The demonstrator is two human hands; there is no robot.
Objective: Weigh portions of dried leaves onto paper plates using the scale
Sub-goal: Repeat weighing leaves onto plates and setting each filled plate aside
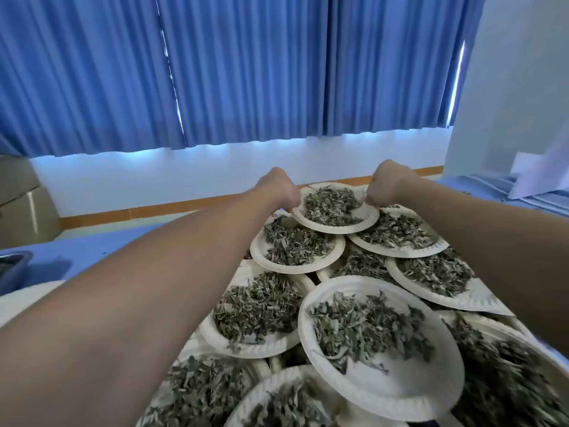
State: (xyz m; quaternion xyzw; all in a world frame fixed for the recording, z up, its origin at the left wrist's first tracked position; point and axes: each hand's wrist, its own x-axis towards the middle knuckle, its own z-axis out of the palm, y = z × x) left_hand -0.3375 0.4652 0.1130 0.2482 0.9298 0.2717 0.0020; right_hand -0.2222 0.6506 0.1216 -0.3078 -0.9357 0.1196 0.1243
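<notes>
Both my arms reach far forward over a spread of paper plates. My left hand [281, 188] grips the left rim of the farthest paper plate [335, 227], and my right hand [388, 184] grips its right rim. That plate carries a heap of dried leaves [331, 204] and sits on top of neighbouring plates. Several more paper plates with dried leaves overlap below it, the nearest full one at the centre [381, 383]. No scale is in view.
The plates lie on a blue-covered table [92, 245]. A metal tray [14, 269] sits at the left edge. Cardboard boxes [24, 208] stand at far left. Blue curtains [246, 72] hang behind, and white paper sheets [535, 180] lie at right.
</notes>
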